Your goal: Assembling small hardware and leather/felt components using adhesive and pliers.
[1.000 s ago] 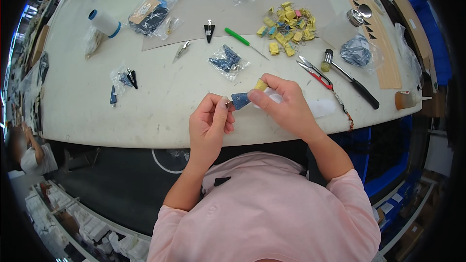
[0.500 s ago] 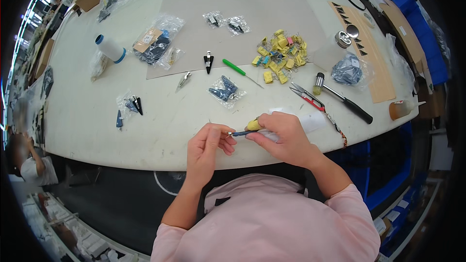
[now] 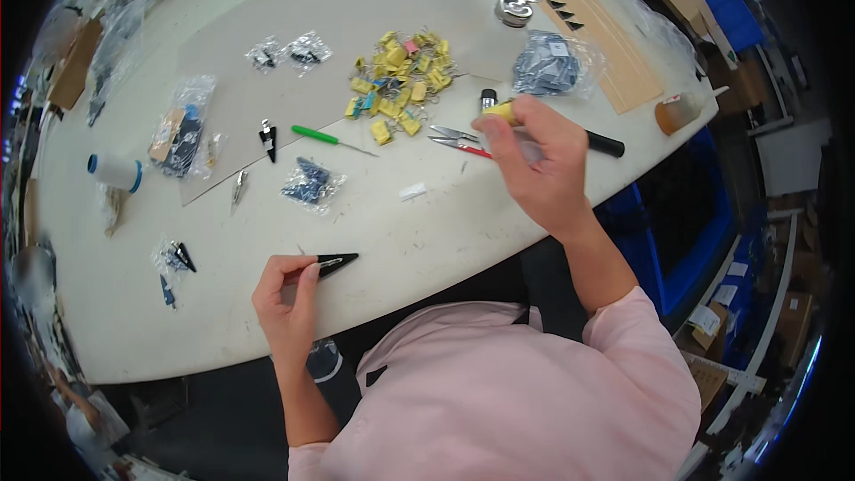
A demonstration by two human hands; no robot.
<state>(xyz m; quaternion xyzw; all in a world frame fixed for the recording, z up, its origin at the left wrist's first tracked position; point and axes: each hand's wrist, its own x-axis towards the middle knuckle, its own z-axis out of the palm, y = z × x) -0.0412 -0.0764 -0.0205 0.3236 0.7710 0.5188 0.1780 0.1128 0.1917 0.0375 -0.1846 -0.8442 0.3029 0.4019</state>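
Note:
My left hand (image 3: 287, 298) is closed at the table's near edge, pinching a black pointed clip (image 3: 340, 261) with a metal strip by its wide end. The tip points right. Raised over the right part of the table, my right hand (image 3: 550, 165) has its thumb and fingers drawn together. A yellow piece (image 3: 501, 112) shows at its fingertips and something whitish lies under the thumb; I cannot tell what either is. Below and behind that hand are red-handled scissors (image 3: 456, 135) and a hammer (image 3: 606, 143), both partly hidden.
Yellow binder clips (image 3: 392, 80) lie heaped mid-table. Left of them are a green-handled awl (image 3: 316, 134), another black clip (image 3: 268, 139) and a bag of blue pieces (image 3: 309, 183). A thread cone (image 3: 116, 172) stands far left. A bottle (image 3: 679, 112) stands by the right edge.
My hands have parted: the left keeps the clip, while the right has moved away, up and rightward toward the hammer. The view has turned, so the tabletop things appear shifted left.

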